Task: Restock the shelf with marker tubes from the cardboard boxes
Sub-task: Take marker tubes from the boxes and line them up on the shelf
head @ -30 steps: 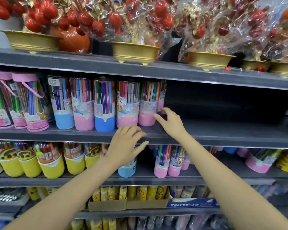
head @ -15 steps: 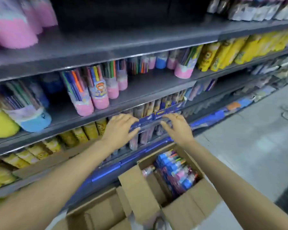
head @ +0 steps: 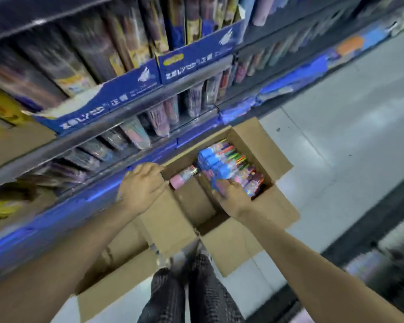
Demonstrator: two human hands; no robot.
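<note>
Hands in cardboard box — blue shelf trays above marker tubes.

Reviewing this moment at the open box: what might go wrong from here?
The right hand reaches into the packed blue-capped tubes; pulling one may drag neighbours out. The left hand sits at the cardboard box flap edge, which could fold over the lone pink-capped tube. Motion blur hides the grip, so a slip is possible.

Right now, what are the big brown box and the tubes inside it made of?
The box looks like cardboard: matte brown, with folded flaps. The marker tubes look like clear, shiny plastic with blue ends, since coloured markers show through. The lone pink-ended tube seems the same, though it is blurry.
</note>
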